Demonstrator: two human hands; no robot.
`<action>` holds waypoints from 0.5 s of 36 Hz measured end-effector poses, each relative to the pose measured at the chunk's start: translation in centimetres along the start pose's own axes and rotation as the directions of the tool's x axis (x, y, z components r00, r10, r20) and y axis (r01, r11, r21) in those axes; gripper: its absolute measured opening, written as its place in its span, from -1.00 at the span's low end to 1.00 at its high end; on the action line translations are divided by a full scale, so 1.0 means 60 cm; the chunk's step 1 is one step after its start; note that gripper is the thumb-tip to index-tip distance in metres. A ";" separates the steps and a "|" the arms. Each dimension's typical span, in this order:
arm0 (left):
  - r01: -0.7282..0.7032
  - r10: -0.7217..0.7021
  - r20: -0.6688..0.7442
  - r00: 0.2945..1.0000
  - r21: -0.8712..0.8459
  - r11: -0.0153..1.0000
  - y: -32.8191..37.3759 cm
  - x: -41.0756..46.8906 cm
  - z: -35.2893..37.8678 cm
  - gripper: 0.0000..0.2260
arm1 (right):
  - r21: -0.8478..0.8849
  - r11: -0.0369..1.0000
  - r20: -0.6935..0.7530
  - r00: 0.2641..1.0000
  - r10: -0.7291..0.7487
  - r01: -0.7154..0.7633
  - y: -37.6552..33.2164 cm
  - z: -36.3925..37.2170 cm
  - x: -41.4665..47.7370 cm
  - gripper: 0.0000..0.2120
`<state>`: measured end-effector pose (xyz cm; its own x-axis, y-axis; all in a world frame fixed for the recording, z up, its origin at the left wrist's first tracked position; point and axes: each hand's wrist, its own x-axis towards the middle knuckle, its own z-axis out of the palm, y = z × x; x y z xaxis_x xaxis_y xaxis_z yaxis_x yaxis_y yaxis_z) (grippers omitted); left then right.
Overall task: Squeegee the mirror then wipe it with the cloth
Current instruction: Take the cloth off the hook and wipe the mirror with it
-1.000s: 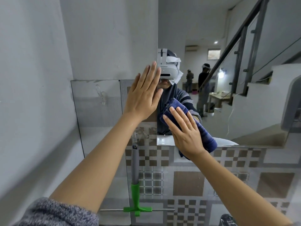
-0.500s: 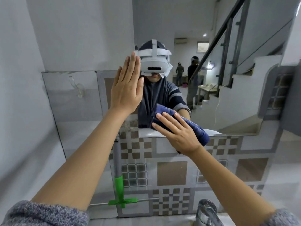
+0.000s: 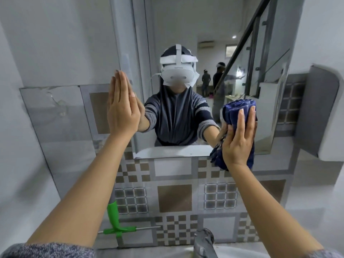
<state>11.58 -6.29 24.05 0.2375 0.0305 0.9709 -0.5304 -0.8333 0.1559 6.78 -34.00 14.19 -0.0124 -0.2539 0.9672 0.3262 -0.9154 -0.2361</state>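
The mirror [image 3: 242, 43] hangs on the wall above patterned tiles. My left hand [image 3: 122, 107] lies flat with straight fingers against the mirror's left edge. My right hand [image 3: 238, 135] presses a bunched dark blue cloth [image 3: 236, 109] flat against the lower right part of the mirror, fingers straight over it. The cloth's lower end hangs past the mirror's bottom edge. The green-headed squeegee [image 3: 114, 218] leans against the tiled wall below my left arm, blade at the bottom, its upper handle hidden behind my forearm.
A metal tap [image 3: 203, 243] stands at the bottom centre, close under my right forearm. A white wall closes in on the left, and a grey-white curved panel [image 3: 323, 116] juts out on the right. The mirror reflects a staircase and people standing far behind.
My right hand has slid the cloth to the right along the mirror's lower part and now points upward. My left hand stays flat at the mirror's left edge. The view has shifted left.
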 end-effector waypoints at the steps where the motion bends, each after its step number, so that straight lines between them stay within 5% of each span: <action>1: 0.009 -0.009 -0.004 1.000 0.001 1.000 0.003 -0.001 -0.001 -0.56 | 0.006 1.000 -0.002 1.000 0.012 -0.012 0.004 -0.003 0.002 -0.61; 18: 0.116 -0.119 0.093 0.989 0.043 0.992 0.025 -0.031 -0.014 -0.52 | 0.142 0.985 0.096 0.991 0.088 -0.101 0.062 -0.066 0.031 -0.58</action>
<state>9.66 -7.15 22.64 0.3736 0.0782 0.9243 -0.4639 -0.8472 0.2591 4.23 -39.10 14.73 0.1075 -0.3022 0.9472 0.4570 -0.8310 -0.3170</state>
